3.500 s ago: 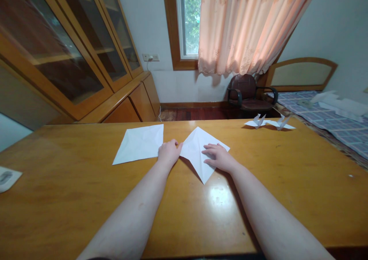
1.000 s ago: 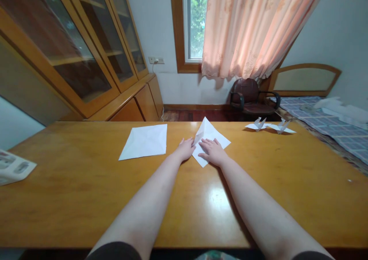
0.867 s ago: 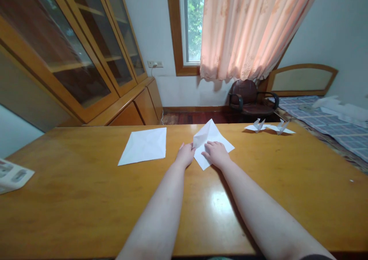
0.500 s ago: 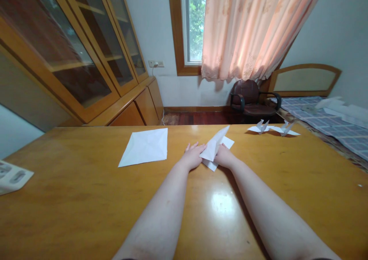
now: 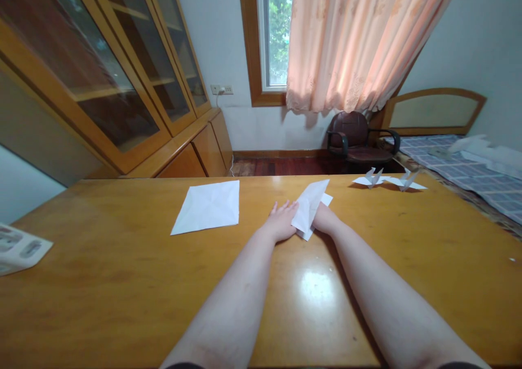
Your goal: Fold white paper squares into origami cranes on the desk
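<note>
The folded paper [image 5: 310, 205] sits past the middle of the desk [image 5: 122, 271], toward its far edge, with one white flap standing up off the wood and leaning left. From the near edge both forearms run up to it. The left hand [image 5: 281, 222] lies open, fingers spread, its tips against the flap's left side. The right hand [image 5: 324, 223] is largely hidden behind the raised flap, so I cannot tell whether it pinches the paper or only props it. The step in hand looks like a fold caught midway, the flap turned up but not yet creased. Laying it flat would call for matching its edges to the layer beneath and holding that layer down. Left of the hands, nearer the far edge, a flat sheet [image 5: 207, 207] lies apart from them. A white printed object [image 5: 18, 246] shows at the left edge, and two paper cranes [image 5: 373, 177] stand by the far right corner. Beyond the desk is a dark chair [image 5: 354, 137]. Three and a half seconds ago the paper lay flat as a wider diamond under both palms. Half a second ago the flap was already up but pointed more to the right.
</note>
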